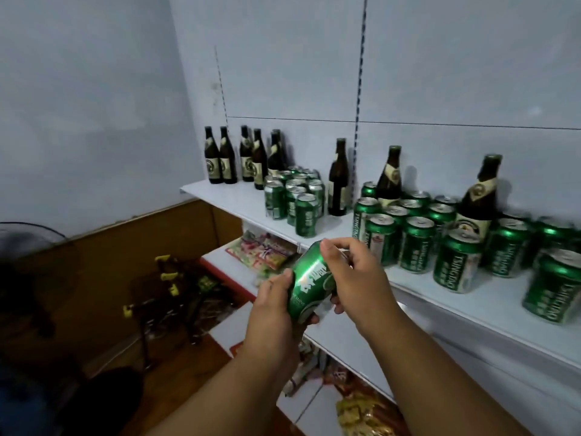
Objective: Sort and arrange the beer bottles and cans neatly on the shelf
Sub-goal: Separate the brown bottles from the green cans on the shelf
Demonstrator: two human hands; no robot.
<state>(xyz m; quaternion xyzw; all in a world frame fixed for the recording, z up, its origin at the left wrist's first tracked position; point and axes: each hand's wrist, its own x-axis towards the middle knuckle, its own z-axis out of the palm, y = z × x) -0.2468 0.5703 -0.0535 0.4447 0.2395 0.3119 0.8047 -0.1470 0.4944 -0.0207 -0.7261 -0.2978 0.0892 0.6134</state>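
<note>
A green beer can [309, 280] is tilted in front of the white shelf [440, 297]. My left hand [276, 305] grips its lower half and my right hand [349, 272] holds its upper end. On the shelf, several brown bottles [243, 158] stand at the far left with a cluster of green cans [295, 195] beside them. One bottle [338, 179] stands alone in the middle. More green cans [415, 243] crowd the right side, with two bottles [390, 176] [479, 196] standing among them.
Lower shelves hold colourful snack packets [264, 251] and more packets [364, 413] near the bottom. A dark metal stand with yellow clips [169, 278] sits on the brown floor at left. A fan's edge [28, 234] shows at far left.
</note>
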